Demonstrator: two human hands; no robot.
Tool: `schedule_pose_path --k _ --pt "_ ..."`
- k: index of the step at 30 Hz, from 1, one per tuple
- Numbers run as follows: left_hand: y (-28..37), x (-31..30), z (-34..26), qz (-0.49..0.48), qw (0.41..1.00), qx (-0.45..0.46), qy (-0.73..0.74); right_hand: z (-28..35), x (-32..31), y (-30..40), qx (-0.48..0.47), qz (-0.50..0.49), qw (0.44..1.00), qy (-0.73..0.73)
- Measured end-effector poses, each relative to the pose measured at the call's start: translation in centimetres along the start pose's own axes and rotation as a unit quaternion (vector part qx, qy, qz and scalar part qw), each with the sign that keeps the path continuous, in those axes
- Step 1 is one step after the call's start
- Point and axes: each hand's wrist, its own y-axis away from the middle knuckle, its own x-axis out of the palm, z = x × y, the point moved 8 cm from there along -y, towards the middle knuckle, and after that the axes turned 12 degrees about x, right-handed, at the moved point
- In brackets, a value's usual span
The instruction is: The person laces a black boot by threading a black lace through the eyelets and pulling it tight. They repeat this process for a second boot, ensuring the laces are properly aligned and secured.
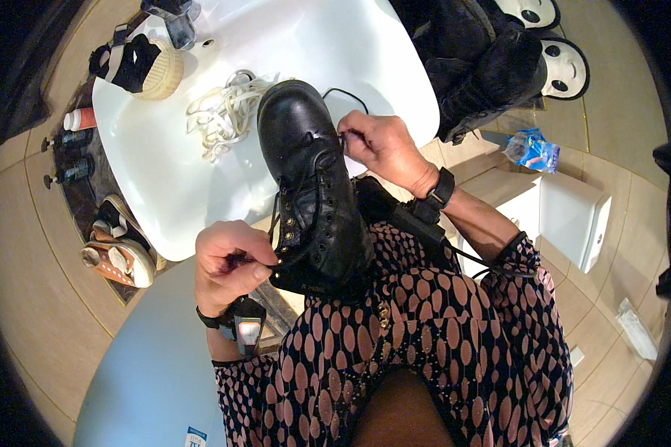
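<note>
A black leather lace-up boot (296, 120) stands toe away from me at the near edge of a white sink, its shaft against my body. My left hand (232, 265), at the left of the picture, pinches a black bootlace (274, 215) beside the upper eyelets. On the other side, my right hand (383, 148) has fingers closed on a black lace near the toe end of the lacing; a loose length (346, 92) curves over the sink behind it. Several eyelets along the right flap show no lace. White shoelaces (223, 120) lie tangled in the sink by the drain.
The sink (145, 184) spans the view's upper middle. On its left rim rests a cream brush-like block (165, 70) with black straps. Bottles (75, 170) and small sneakers (123, 262) stand further left. Black boots (481, 84) sit at upper right, above a toilet tank (573, 218).
</note>
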Motion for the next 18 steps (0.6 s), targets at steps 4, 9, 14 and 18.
schedule_pose_path --k 4,9,14,18 --pt "0.6 -1.2 0.6 -0.080 0.997 -0.023 -0.003 1.2 -2.5 -0.4 -0.004 -0.093 0.994 -0.063" --pt "0.3 -2.4 1.8 -0.145 0.982 -0.006 0.119 4.4 -3.9 -1.1 -0.072 -0.110 0.987 -0.098" --pt "0.4 -3.4 3.1 -0.179 0.967 -0.012 0.179 8.0 -3.9 -1.4 -0.143 -0.080 0.980 -0.113" --pt "0.5 -3.9 3.4 -0.188 0.963 0.000 0.193 9.3 -3.5 -1.8 -0.174 -0.034 0.977 -0.119"
